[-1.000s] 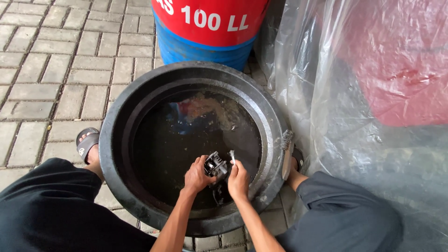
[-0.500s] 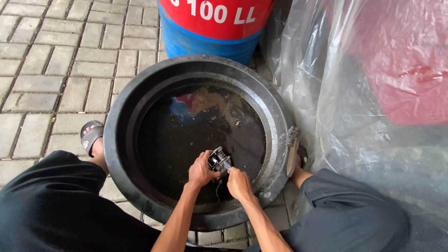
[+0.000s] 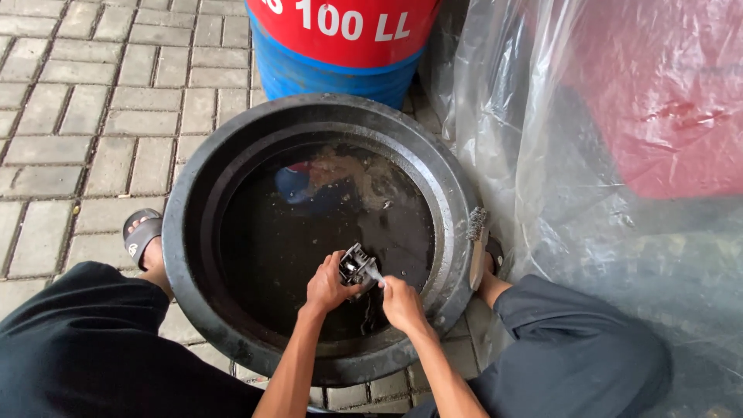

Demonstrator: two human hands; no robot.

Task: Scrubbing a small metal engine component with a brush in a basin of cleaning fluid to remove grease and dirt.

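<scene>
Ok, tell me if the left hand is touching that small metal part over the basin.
Touching. The head view shows the left hand with its fingers wrapped around the metal part, held above the dark liquid in the black basin.

Basin (image 3: 193, 255): matt black plastic, holding glossy dark liquid (image 3: 309, 224). Part (image 3: 357, 268): dull grey metal, looking wet. Sheet (image 3: 588, 178): clear glossy plastic, wrinkling. Paving (image 3: 93, 116): rough.

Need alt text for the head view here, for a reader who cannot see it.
Two bare hands, left hand and right hand, hold a small dark metal part over dark liquid in a wide black basin on brick paving. A wire brush rests on its rim; a red and blue drum stands behind.
</scene>
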